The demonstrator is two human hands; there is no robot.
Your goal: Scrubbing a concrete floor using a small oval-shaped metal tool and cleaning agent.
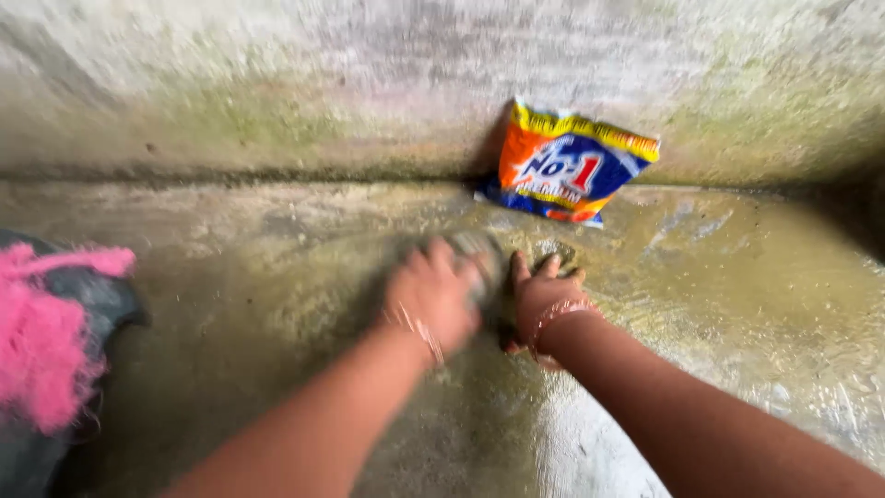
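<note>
Dim, even daylight, wet glare at right, left hand (431,300) motion-blurred (edges soft too).

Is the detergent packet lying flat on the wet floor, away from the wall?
No, the orange, yellow and blue detergent packet stands propped against the stained concrete wall, beyond both hands.

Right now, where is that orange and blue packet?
In the head view, the orange and blue packet leans against the mossy wall at upper right of centre, on the wet floor just beyond the right hand.
</note>
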